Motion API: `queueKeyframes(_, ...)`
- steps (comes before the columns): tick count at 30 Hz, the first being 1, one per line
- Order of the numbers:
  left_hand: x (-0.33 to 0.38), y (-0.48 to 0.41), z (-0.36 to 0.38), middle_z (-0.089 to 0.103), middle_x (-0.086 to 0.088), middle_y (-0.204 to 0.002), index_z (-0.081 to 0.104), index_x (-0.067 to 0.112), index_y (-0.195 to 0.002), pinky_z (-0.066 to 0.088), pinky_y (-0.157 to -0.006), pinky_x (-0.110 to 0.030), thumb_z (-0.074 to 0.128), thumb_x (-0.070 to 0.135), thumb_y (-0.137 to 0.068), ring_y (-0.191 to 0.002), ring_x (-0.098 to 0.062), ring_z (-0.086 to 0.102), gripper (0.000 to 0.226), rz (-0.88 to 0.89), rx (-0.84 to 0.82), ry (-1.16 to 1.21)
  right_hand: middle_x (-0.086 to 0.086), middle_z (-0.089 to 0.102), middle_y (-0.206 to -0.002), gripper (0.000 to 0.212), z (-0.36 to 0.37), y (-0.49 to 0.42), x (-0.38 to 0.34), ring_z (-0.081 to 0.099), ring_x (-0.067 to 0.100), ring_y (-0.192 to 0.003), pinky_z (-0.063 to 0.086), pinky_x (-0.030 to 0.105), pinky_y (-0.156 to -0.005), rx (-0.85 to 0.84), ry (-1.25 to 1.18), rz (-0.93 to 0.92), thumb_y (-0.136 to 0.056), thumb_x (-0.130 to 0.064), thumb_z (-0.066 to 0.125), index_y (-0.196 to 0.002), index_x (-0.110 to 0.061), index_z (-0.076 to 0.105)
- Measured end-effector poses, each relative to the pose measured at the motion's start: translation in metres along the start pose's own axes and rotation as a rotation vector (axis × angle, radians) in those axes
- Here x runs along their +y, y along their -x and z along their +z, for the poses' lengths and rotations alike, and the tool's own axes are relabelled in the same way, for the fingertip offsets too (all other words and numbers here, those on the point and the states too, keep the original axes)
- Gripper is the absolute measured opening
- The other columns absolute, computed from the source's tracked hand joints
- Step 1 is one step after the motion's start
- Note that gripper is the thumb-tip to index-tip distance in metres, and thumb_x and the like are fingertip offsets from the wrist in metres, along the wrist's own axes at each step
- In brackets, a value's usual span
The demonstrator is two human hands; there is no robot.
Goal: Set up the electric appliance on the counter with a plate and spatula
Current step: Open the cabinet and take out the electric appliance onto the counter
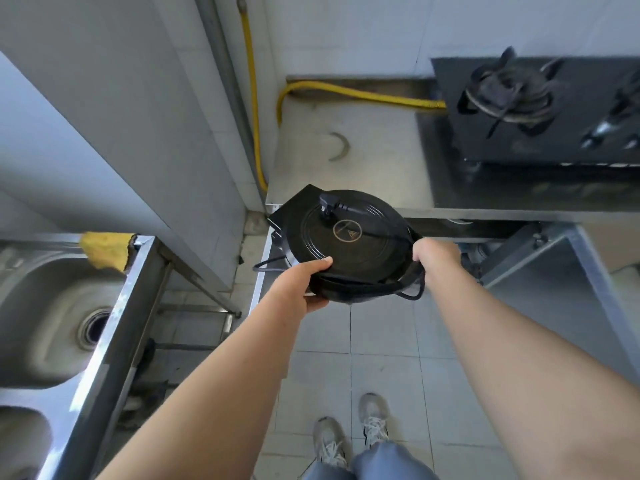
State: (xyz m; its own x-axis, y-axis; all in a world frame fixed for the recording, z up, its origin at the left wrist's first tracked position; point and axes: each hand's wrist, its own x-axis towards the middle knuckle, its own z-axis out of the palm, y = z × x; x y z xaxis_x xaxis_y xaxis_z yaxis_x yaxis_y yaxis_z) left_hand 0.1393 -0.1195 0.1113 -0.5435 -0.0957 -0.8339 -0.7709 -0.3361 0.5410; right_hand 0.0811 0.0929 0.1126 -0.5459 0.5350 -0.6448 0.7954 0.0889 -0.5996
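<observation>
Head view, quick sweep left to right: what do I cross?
Sink → yellow sponge → left hand → black electric appliance → right hand → gas stove.

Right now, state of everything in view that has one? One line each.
electric appliance: lid shut, held in the air at the counter edge, not set down
power cord: unplugged, plug lying on the lid
left hand: gripping the appliance's near left rim
right hand: gripping the right side
counter: bare where visible
gas stove: no flame seen, nothing on the burner
sink: dry-looking, drain uncovered
</observation>
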Motion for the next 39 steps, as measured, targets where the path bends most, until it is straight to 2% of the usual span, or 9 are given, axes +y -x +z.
queueKeyframes(4, 0.010, 0.010, 0.005, 0.065, -0.011, -0.101, 0.059, 0.012, -0.103, 0.061, -0.068, -0.038, 0.084, 0.023, -0.067, -0.088, -0.027, 0.066, 0.045, -0.022, -0.006, 0.031, 0.007, 0.044, -0.070, 0.046, -0.003, -0.001, -0.026, 0.038, 0.017, -0.054, 0.042, 0.028, -0.064, 0.036, 0.027, 0.000, -0.081, -0.001, 0.054, -0.127, -0.001, 0.047)
queueKeyframes(8, 0.019, 0.013, 0.016, 0.066, -0.009, -0.095, 0.060, 0.012, -0.094, 0.060, -0.063, -0.034, 0.084, 0.022, -0.067, -0.084, -0.025, 0.066, 0.037, -0.014, 0.005, 0.060, 0.011, 0.047, -0.073, 0.042, -0.010, -0.004, -0.043, 0.042, 0.016, -0.061, 0.041, 0.028, -0.069, 0.036, 0.044, -0.008, -0.080, 0.002, 0.057, -0.120, -0.002, 0.048)
queueKeyframes(11, 0.035, 0.014, 0.028, 0.066, -0.008, -0.089, 0.058, 0.012, -0.089, 0.058, -0.059, -0.031, 0.084, 0.023, -0.067, -0.078, -0.023, 0.067, 0.036, -0.001, 0.023, 0.062, 0.013, 0.052, -0.085, 0.021, -0.017, -0.013, -0.054, 0.051, 0.025, -0.070, 0.048, 0.033, -0.073, -0.032, 0.015, -0.040, -0.078, 0.004, 0.055, -0.099, -0.001, 0.055)
queueKeyframes(13, 0.050, 0.011, 0.038, 0.067, -0.007, -0.083, 0.059, 0.012, -0.088, 0.057, -0.055, -0.029, 0.084, 0.024, -0.067, -0.073, -0.023, 0.068, 0.035, 0.026, 0.023, 0.050, 0.010, 0.051, -0.074, 0.013, -0.023, -0.016, -0.068, 0.050, 0.022, -0.062, 0.049, 0.033, -0.066, -0.097, -0.035, -0.114, -0.079, 0.005, 0.055, -0.089, -0.003, 0.053)
queueKeyframes(15, 0.068, 0.006, 0.048, 0.066, -0.007, -0.083, 0.060, 0.012, -0.087, 0.056, -0.055, -0.029, 0.084, 0.023, -0.066, -0.073, -0.023, 0.068, 0.035, 0.061, 0.030, 0.068, 0.008, 0.046, -0.068, 0.019, -0.022, -0.023, -0.090, 0.048, 0.019, -0.057, 0.044, 0.031, -0.055, -0.084, -0.027, -0.110, -0.080, 0.005, 0.057, -0.096, -0.002, 0.051)
queueKeyframes(20, 0.113, -0.014, 0.076, 0.066, -0.009, -0.090, 0.058, 0.012, -0.092, 0.055, -0.045, -0.029, 0.086, 0.020, -0.064, -0.078, -0.025, 0.068, 0.040, 0.073, 0.037, 0.127, 0.012, 0.047, -0.073, 0.037, -0.020, -0.047, -0.141, 0.049, 0.018, -0.063, 0.038, 0.026, -0.052, -0.092, 0.035, -0.051, -0.080, 0.005, 0.059, -0.116, 0.004, 0.053)
queueKeyframes(26, 0.150, -0.050, 0.097, 0.065, -0.011, -0.096, 0.056, 0.013, -0.091, 0.061, -0.057, -0.035, 0.087, 0.021, -0.063, -0.083, -0.028, 0.068, 0.043, 0.102, 0.066, 0.116, 0.015, 0.049, -0.071, 0.031, -0.010, -0.079, -0.170, 0.062, 0.029, -0.085, 0.053, 0.032, -0.080, -0.125, -0.111, -0.041, -0.076, 0.013, 0.053, -0.106, 0.003, 0.055)
queueKeyframes(29, 0.162, -0.065, 0.102, 0.066, -0.010, -0.097, 0.058, 0.014, -0.095, 0.062, -0.067, -0.036, 0.087, 0.024, -0.062, -0.086, -0.028, 0.068, 0.045, 0.099, 0.088, 0.113, 0.016, 0.047, -0.068, 0.036, -0.003, -0.091, -0.176, 0.058, 0.031, -0.082, 0.052, 0.039, -0.094, -0.147, -0.091, -0.017, -0.076, 0.013, 0.051, -0.111, 0.009, 0.057)
queueKeyframes(39, 0.203, -0.129, 0.106, 0.061, -0.009, -0.096, 0.059, 0.011, -0.103, 0.060, -0.078, -0.041, 0.087, 0.026, -0.059, -0.093, -0.030, 0.066, 0.054, 0.068, 0.080, 0.085, 0.016, 0.052, -0.075, 0.025, 0.034, -0.122, -0.196, 0.061, 0.031, -0.083, 0.051, 0.047, -0.092, -0.071, -0.151, 0.087, -0.076, 0.011, 0.051, -0.099, 0.004, 0.055)
